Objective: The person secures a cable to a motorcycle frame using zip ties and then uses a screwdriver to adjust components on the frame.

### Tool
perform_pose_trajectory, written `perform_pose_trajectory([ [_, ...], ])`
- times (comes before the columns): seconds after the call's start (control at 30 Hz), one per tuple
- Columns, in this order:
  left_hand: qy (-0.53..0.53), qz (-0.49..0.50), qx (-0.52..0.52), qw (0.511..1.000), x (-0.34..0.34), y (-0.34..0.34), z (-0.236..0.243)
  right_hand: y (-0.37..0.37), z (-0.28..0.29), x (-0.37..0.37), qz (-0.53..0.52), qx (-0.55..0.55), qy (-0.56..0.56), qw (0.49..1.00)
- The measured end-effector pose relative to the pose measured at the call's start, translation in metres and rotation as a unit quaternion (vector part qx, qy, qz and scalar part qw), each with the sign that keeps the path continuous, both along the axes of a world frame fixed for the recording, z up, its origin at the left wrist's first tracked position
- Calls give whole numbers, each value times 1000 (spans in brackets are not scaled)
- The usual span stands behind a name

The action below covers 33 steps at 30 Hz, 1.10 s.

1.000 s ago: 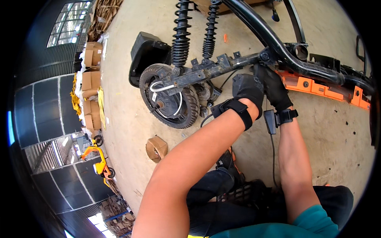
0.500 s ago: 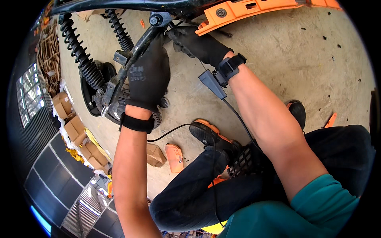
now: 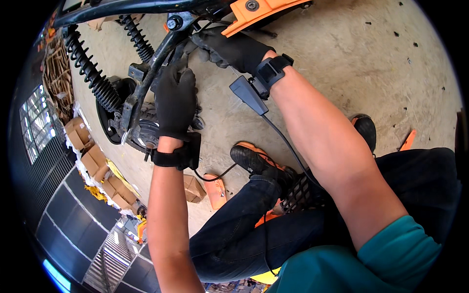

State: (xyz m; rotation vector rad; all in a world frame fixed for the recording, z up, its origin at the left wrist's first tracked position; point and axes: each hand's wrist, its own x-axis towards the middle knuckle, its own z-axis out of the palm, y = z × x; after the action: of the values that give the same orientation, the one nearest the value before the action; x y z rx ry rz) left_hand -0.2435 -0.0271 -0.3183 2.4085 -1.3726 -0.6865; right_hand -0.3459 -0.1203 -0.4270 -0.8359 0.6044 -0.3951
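Note:
My left hand (image 3: 175, 100), in a black glove, is closed just right of a slanting black frame tube (image 3: 159, 63). A thin dark piece shows above its fingers, too little to name. Up and to the right, my gloved right hand (image 3: 233, 49) has its fingers curled together below the frame joint with a large bolt (image 3: 174, 22). What the right fingers hold, if anything, is hidden. An orange panel (image 3: 264, 12) overhangs the right hand. Black straps circle both wrists, and a small dark device (image 3: 248, 94) with a cable hangs at the right one.
Two black coil-spring shock absorbers (image 3: 90, 68) stand left of the tube, above a dark wheel assembly (image 3: 146, 129). On the concrete floor lie a small cardboard box (image 3: 194, 188), an orange plastic piece (image 3: 215, 191) and an orange sliver (image 3: 408, 140). Cartons (image 3: 93, 161) line the left side.
My left hand has dropped lower and turned, its thumb side now showing. My right hand has shifted slightly left, still beneath the orange panel. The whole view has moved a little.

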Motion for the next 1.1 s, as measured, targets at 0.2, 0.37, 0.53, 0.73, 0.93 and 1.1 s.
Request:
perform_pose_trajectory([
  [0.2,56,35,-86,994,-12,1,-16,3,6,-9,-6,37,-58,998],
  [0.37,102,98,-75,987,-14,-1,-15,1,-7,7,-10,-82,8,997],
  [0.53,148,120,-51,980,-13,7,-31,10,-19,20,-64,-270,71,958],
  [0.73,-104,-264,-59,957,-11,17,-39,13,-12,18,-30,-229,77,970],
  [0.93,13,77,-82,994,-16,11,-27,10,-5,7,-40,-204,19,978],
  [1.1,-267,-256,-157,916,-11,-7,-13,6,4,1,12,-53,27,998],
])
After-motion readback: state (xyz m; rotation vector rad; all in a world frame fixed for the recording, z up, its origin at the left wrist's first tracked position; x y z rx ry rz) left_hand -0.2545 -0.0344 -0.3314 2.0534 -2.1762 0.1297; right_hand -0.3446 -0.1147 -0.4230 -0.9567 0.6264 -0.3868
